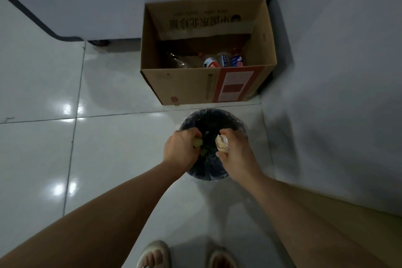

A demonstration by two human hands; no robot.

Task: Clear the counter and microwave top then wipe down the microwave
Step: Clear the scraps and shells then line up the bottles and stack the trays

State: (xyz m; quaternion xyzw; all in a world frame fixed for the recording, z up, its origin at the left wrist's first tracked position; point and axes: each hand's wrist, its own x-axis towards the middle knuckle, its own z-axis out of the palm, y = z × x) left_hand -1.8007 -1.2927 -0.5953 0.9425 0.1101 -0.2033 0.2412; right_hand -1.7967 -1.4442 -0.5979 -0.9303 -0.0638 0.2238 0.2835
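The supporting surface is a glossy white tiled floor (pixel 43 85) with dark grout lines and bright light reflections. A round dark waste bin (pixel 212 119), lined with a clear plastic bag, stands on the floor. An open cardboard box (pixel 195 85) rests on the floor just behind the bin, in the corner; plastic bottles (pixel 217 62) lie inside it. Two slippered feet (pixel 155 254) stand on the floor near the bin.

both arms extended fwd; left hand (pixel 181 148) & right hand (pixel 233 148) fingers curled, gripping.
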